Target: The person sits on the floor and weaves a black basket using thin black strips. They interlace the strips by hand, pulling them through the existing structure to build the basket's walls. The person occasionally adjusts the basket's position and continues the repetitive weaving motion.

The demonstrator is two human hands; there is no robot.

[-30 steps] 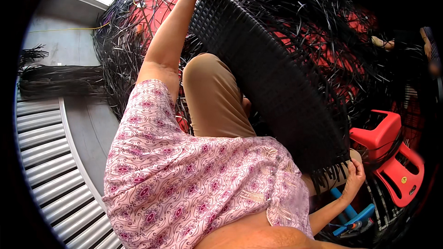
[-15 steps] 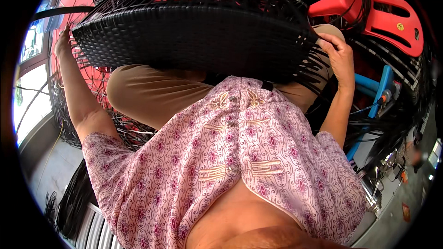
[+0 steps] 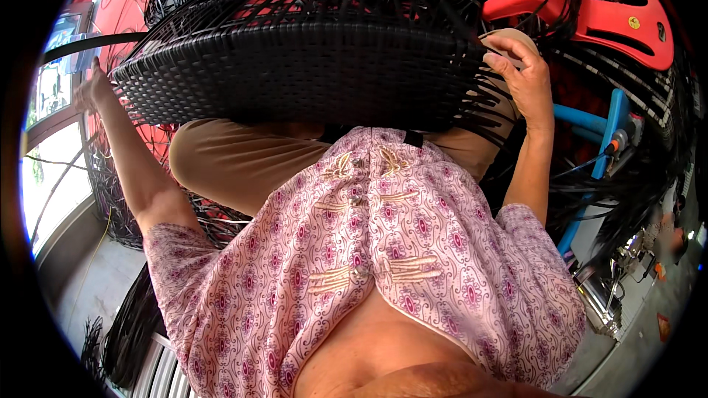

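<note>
A black woven panel [image 3: 295,74] lies tilted across my lap, its long rim curving along the top and loose strips sticking out at both ends. My left hand [image 3: 90,91] is off the panel's left end, its fingers smeared by motion. Beside the right end is my right hand [image 3: 522,74], thumb and fingers bent and apart, with nothing visible between them. Whether its fingertips touch the edge strips is hard to see. Long loose black strips [image 3: 324,0] spread out beyond the rim.
A red plastic stool [image 3: 619,18] lies at the far right, tangled with strips. Below it stands a blue frame [image 3: 611,136]. More black strips [image 3: 136,324] hang at lower left, near a silver slatted surface [image 3: 158,372]. A bright glass door [image 3: 59,169] is on the left.
My left hand has let go of the panel's left edge and moved outward. My right hand's grip on the right corner has loosened. The whole view has shifted a little.
</note>
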